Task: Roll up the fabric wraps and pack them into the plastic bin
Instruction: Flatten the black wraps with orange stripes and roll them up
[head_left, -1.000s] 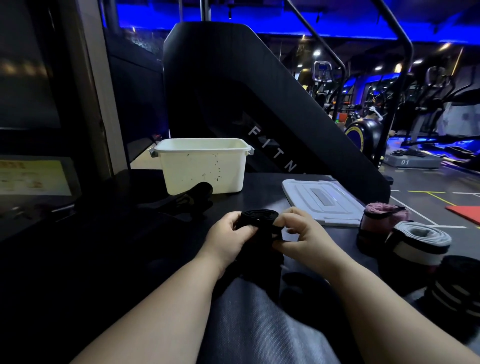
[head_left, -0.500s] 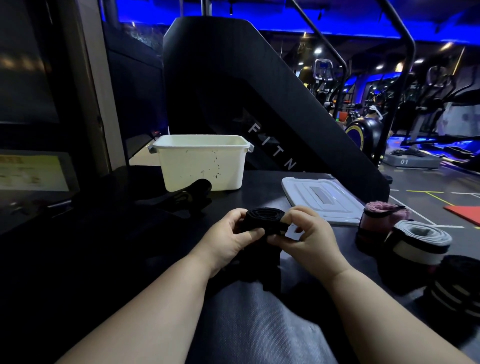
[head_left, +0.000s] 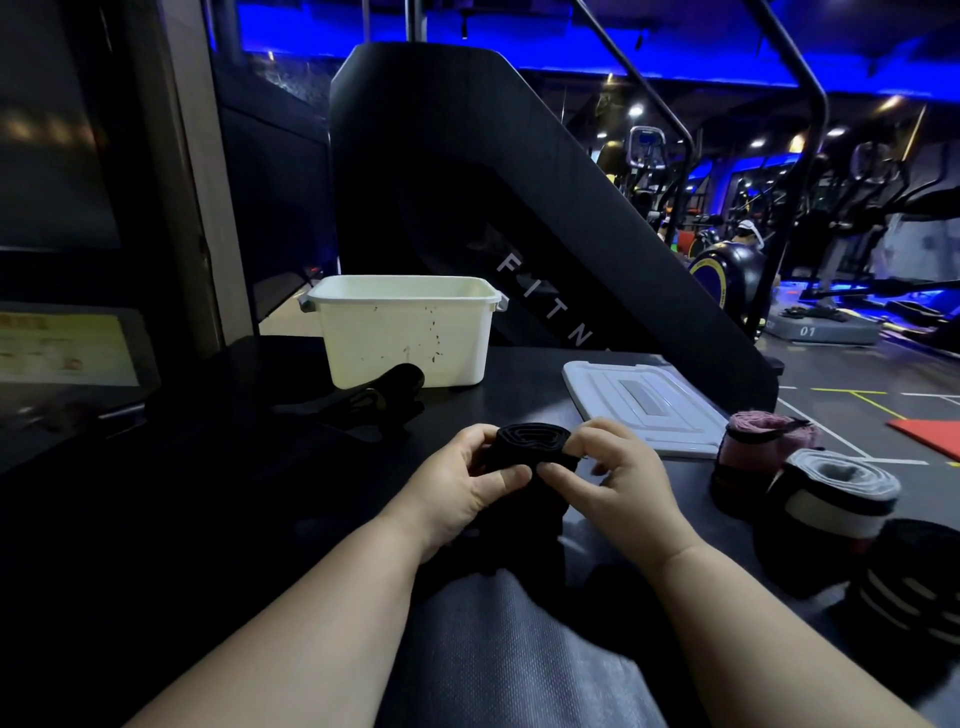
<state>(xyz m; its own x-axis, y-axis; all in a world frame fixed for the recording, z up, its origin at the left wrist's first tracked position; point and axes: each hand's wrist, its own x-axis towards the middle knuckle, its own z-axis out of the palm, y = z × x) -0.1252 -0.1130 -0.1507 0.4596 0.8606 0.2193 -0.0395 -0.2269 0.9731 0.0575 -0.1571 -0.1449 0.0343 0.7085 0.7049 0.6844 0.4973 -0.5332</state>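
A partly rolled black fabric wrap (head_left: 530, 441) is held above the dark table, its loose tail hanging down toward me. My left hand (head_left: 462, 480) grips the roll from the left, and my right hand (head_left: 610, 480) pinches it from the right. The white plastic bin (head_left: 405, 332) stands open behind the hands, slightly left. Its inside is hidden. At the right stand rolled wraps: a pink one (head_left: 758, 441), a grey-and-white one (head_left: 831, 488) and a black striped one (head_left: 914, 582). Another loose black wrap (head_left: 374, 397) lies in front of the bin.
The bin's white lid (head_left: 641, 402) lies flat on the table to the right of the bin. A tall black exercise machine (head_left: 519, 218) rises right behind the table. Gym equipment and floor markings fill the far right.
Both hands have kept turning the black roll; the right hand's fingers shifted lower on it. The view has tilted slightly, and the roll stays in the same spot.
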